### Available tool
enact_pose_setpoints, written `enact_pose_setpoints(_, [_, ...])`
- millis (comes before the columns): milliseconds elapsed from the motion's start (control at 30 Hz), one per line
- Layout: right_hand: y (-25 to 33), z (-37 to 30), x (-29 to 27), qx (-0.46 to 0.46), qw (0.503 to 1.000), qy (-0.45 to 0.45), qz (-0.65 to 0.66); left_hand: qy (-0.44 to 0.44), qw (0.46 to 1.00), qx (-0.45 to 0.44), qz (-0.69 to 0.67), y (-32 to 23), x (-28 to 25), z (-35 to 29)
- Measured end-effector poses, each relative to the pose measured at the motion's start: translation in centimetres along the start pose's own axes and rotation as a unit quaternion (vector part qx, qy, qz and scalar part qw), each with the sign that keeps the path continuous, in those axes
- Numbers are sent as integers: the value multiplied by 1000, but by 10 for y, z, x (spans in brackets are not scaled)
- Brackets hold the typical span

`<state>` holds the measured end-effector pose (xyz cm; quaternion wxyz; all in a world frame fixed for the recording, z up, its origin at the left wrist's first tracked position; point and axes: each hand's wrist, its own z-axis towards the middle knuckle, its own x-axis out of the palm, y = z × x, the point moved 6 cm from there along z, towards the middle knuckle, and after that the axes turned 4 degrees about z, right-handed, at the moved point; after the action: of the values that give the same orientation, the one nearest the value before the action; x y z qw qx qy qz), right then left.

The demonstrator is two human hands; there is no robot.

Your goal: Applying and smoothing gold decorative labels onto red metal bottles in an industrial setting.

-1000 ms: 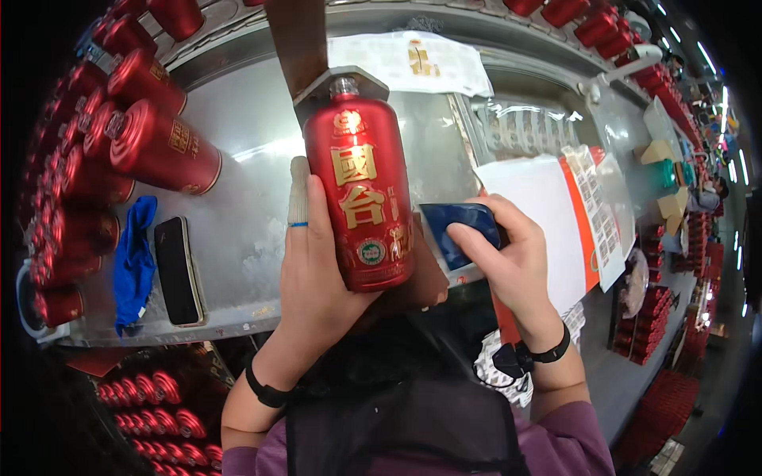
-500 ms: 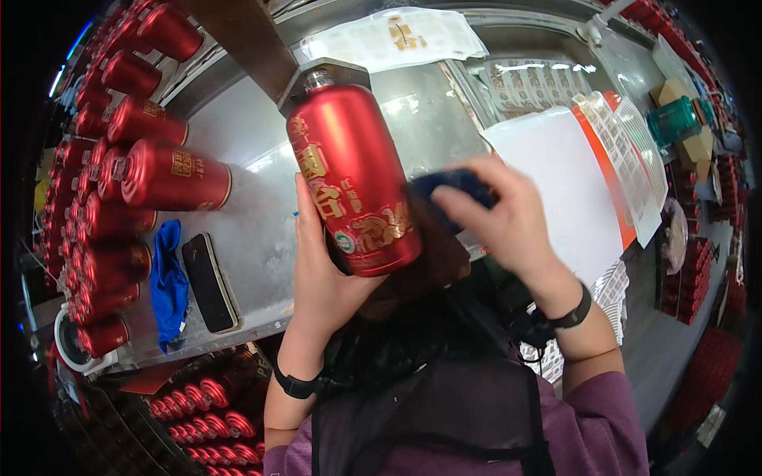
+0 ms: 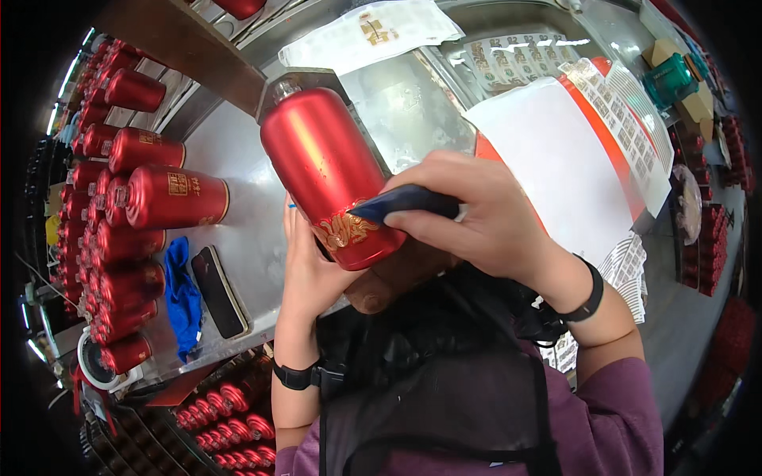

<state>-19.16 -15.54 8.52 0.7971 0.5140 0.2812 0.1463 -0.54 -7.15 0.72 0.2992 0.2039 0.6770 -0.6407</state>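
A red bottle (image 3: 321,159) with a clear neck lies tilted in front of me, its neck pointing away. My left hand (image 3: 307,268) supports it from beneath, around the lower left side; some of those fingers are hidden behind it. Closed around a dark blue scraper (image 3: 421,203), my right hand (image 3: 484,208) holds the tool's tip against the bottle's lower side. There the tip meets the upper edge of a gold patterned decal (image 3: 348,232). Small drops show on the red surface above the decal.
Several red bottles (image 3: 178,196) stand at the left of the metal table (image 3: 246,182). A blue cloth (image 3: 183,297) and a phone (image 3: 220,291) lie near its front edge. White paper (image 3: 556,159) and decal sheets (image 3: 627,119) are at the right. A brown beam (image 3: 198,51) reaches in from the upper left.
The bottle has turned about its length, bringing a plainer red side into view. My right hand has moved left, and the scraper now touches the bottle beside the decal.
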Motion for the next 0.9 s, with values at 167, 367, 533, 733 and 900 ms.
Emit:
enact_pose_setpoints(167, [-36,14,-32,83,979,-43,-182,2,1000,-1,7,2,1,6])
enact_pose_setpoints(367, [-31,47,-42,0,956,-12,-293,4,1000,4,20,1,0,4])
enact_pose_setpoints(533, [-10,41,-1,-17,994,102,-27,-14,999,24,26,-9,-2,8])
enact_pose_setpoints(733, [21,29,21,-121,969,167,-137,-19,993,-35,-115,4,5,3])
enact_pose_setpoints(900, [13,45,9,-193,952,72,-224,-65,997,6,-42,-8,-3,-1])
